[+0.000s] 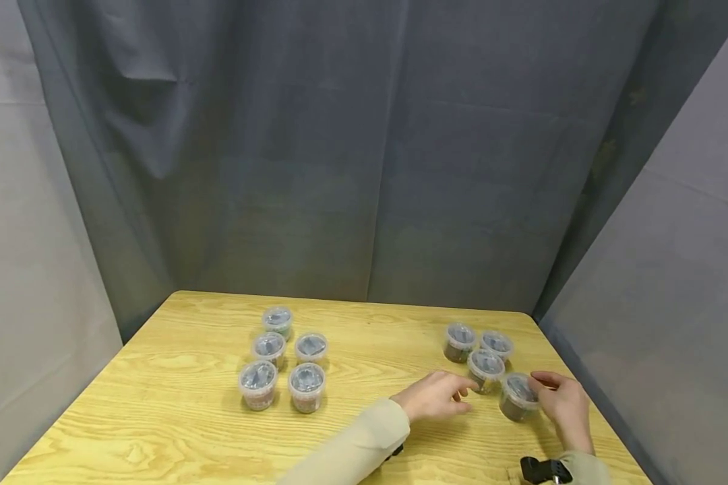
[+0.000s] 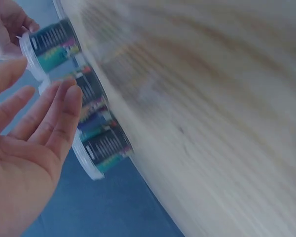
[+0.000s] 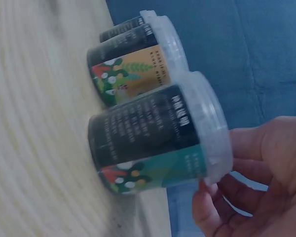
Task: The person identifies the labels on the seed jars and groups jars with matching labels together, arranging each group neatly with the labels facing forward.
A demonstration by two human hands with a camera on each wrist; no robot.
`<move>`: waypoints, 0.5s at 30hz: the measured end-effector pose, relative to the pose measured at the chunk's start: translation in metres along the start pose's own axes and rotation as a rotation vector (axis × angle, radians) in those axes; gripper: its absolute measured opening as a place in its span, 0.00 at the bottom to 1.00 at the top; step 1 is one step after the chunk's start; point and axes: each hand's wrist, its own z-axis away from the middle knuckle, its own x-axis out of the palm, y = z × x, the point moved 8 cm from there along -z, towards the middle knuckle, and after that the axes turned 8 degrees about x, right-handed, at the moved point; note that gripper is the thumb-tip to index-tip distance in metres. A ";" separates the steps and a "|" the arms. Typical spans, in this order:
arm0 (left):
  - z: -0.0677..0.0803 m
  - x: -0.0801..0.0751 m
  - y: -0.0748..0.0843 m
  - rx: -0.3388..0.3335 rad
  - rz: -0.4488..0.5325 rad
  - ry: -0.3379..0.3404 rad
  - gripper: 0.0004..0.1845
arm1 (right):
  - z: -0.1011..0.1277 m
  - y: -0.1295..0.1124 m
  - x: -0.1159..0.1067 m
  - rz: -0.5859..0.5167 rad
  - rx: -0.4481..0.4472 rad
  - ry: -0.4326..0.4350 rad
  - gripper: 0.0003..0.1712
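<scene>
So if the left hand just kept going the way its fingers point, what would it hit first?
Most likely the lidded cup in the middle of the right-hand cluster: the left hand has its fingertips almost at that cup's side. Whether they already touch is unclear from the head view.

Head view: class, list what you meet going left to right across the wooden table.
Cluster of five lidded cups → left hand → group of four lidded cups → right hand, touching that group's nearest cup.
</scene>
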 end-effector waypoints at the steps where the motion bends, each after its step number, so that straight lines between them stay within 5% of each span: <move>1: -0.002 0.002 0.003 0.000 0.010 -0.007 0.24 | 0.000 0.001 0.001 -0.002 0.002 -0.013 0.20; 15: -0.015 0.026 0.032 0.009 -0.025 -0.114 0.37 | 0.000 0.006 0.002 -0.060 0.035 -0.046 0.19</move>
